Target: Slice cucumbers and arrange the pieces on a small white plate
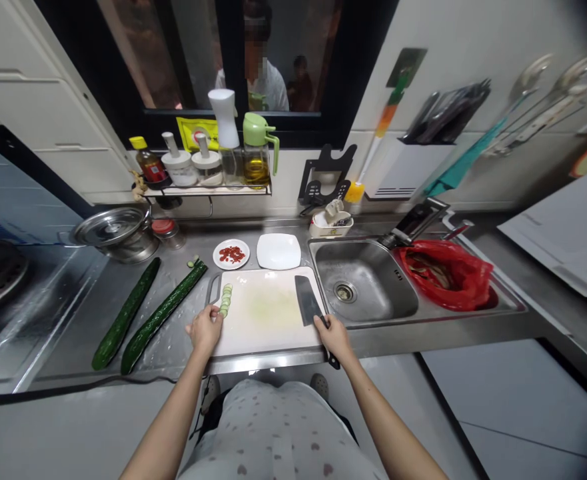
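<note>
On a white cutting board (263, 333), a short overlapping row of cucumber slices (226, 299) lies along the left side. My left hand (206, 331) is at the near end of this row, its fingers bent and closed at the lowest slices. My right hand (334, 339) is closed round the black handle of a cleaver (307, 301), whose dark blade rests flat on the board's right side. Left of the board lie a whole cucumber (126, 317) and a cut cucumber (166, 317), with small cut pieces (193, 261) by its far end.
Behind the board stand a plate of chopped red bits (231, 255) and a white plate (278, 251). To the right is a sink (368, 267), with a red plastic bag (448, 277) beyond. A lidded pot (116, 233) and a condiment rack (208, 191) are at the back left.
</note>
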`<state>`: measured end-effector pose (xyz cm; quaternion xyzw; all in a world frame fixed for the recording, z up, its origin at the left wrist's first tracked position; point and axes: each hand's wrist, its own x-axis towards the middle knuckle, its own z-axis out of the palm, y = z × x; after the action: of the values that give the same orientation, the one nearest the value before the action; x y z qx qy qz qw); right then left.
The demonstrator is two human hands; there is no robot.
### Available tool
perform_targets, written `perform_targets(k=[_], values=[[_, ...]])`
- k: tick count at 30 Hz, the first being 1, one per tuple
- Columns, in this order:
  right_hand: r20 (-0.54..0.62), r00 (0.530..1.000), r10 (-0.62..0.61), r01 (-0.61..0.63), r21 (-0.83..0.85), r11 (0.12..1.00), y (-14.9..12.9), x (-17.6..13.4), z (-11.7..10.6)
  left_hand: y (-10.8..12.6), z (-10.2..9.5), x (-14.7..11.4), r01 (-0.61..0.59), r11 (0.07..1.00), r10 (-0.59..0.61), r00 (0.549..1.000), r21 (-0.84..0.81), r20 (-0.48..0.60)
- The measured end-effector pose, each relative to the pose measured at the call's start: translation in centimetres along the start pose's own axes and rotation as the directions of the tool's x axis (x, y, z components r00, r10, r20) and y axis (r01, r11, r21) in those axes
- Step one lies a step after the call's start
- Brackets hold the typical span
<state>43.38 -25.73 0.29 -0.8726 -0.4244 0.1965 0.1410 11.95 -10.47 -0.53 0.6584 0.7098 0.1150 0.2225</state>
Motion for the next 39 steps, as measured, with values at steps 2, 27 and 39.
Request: perform_targets(k=[2,27,39], values=[[0.003,1.0,0.02,-0.019,-0.059,0.998,-0.2,0.0,-0.2,0.0,0.0,0.0,0.008,1.0,-0.008,1.0,0.003,0.005],[-0.058,0.995,-0.075,0.052,-0.325,0.944,-4.5,3.5,-3.9,2.3,0.1,-0.2,-0.054,0.992,0.034,0.985,-0.115,-0.168],[-0.029,0.996,-0.08,0.069,-0.281,0.957,-9.0,15.5,-2.4,12.3,3.6,6.2,-0.122,0.984,0.135,0.986,-0.128,0.101]])
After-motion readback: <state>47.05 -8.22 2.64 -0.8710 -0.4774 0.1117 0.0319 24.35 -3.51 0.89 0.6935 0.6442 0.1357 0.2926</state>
